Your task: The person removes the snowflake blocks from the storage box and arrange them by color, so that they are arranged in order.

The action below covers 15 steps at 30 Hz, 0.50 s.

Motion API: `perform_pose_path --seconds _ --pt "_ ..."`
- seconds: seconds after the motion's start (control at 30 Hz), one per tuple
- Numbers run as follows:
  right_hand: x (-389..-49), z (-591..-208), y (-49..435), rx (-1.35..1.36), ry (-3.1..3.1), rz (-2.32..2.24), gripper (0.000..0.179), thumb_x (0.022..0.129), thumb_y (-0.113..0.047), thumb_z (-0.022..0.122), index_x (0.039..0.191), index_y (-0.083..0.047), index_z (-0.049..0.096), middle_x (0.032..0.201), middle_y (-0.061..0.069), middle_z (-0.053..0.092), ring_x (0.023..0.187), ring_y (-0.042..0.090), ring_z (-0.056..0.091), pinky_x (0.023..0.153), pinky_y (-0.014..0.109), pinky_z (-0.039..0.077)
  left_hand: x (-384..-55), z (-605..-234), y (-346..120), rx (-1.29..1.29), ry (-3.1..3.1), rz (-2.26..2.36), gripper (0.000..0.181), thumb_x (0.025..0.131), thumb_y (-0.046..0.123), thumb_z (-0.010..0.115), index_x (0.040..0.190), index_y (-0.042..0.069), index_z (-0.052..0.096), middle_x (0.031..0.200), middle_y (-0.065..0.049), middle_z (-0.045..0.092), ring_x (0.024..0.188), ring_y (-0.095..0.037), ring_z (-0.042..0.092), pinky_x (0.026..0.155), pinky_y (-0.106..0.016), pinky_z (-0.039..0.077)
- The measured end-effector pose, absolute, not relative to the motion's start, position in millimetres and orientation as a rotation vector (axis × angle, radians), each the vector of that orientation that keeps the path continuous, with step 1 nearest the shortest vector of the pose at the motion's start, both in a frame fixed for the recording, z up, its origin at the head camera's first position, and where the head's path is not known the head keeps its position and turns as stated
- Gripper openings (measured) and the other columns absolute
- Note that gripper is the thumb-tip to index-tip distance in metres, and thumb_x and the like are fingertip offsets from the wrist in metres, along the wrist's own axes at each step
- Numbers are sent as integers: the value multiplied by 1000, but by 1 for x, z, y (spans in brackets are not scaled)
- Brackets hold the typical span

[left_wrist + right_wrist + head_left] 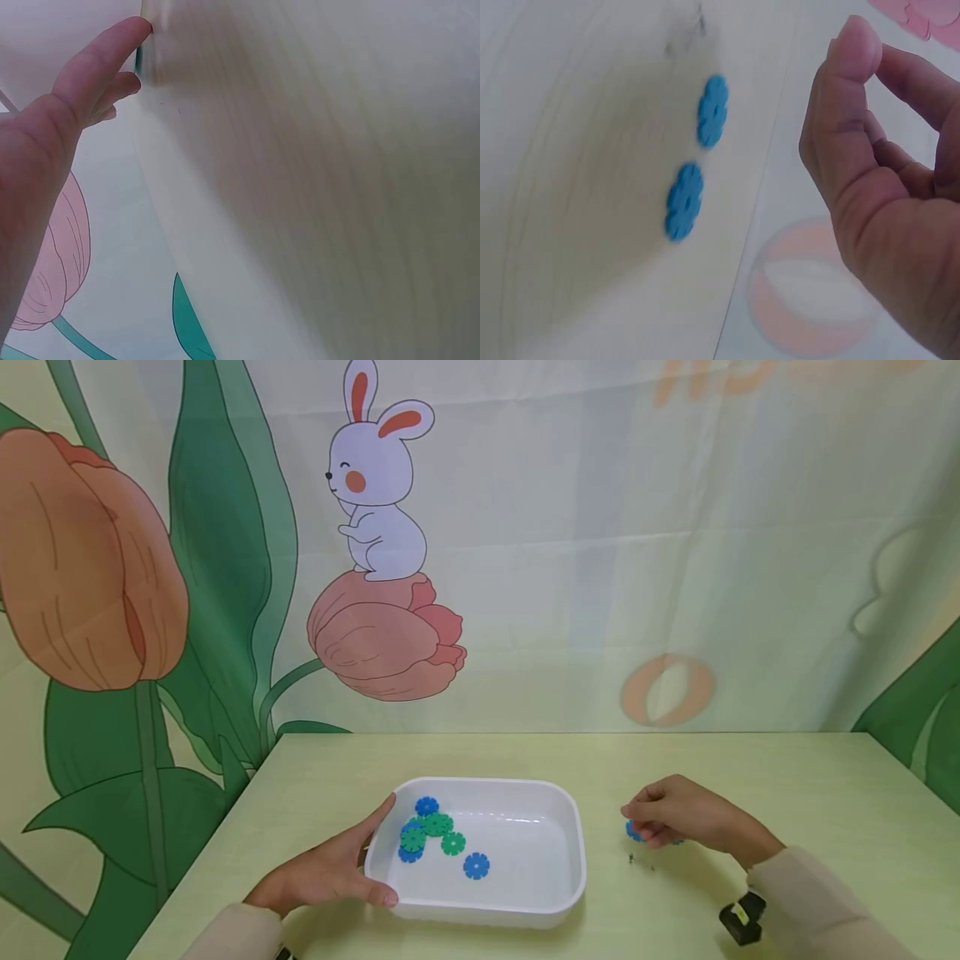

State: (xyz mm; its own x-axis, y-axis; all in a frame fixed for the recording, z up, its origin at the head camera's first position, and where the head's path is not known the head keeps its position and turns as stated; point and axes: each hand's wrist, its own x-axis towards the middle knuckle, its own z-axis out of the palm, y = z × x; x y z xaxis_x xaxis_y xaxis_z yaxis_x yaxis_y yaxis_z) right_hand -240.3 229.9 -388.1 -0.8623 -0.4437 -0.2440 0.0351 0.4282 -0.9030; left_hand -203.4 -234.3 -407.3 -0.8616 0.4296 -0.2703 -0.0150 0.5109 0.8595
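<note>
My left hand (330, 868) holds the left end of a white plastic tray (558, 793). Its thumb lies on the near rim, the fingers along the left side. Inside the tray, mostly at the left, are several blue and green notched discs; a blue disc (476, 866) lies apart from the pile. To the right of the tray, my right hand (682, 814) hovers over the table with loosely bent fingers, nothing visible between them. Below it lie two notched discs, a blue one (712, 111) and another blue one (684, 202). The left wrist view shows the left hand (82, 79) beside the tray.
Pale wood-grain table (322, 760) surrounds the tray. Small dark marks (631, 858) show on it near the right hand. A printed cloth (525, 610) with a rabbit and tulips hangs behind the table's back edge.
</note>
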Motion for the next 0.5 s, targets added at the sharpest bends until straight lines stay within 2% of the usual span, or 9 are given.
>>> perform_pose_path --seconds 0.5 --pt "-230 -378 180 -389 2119 -1542 23 98 -15 63 99 8 65 83 6 64 72 11 61 70 29 58 -204 -407 -235 350 2293 1322 120 81 27 85 161 14 -3 163 -23 11 132 -37 38 110 -55 33"
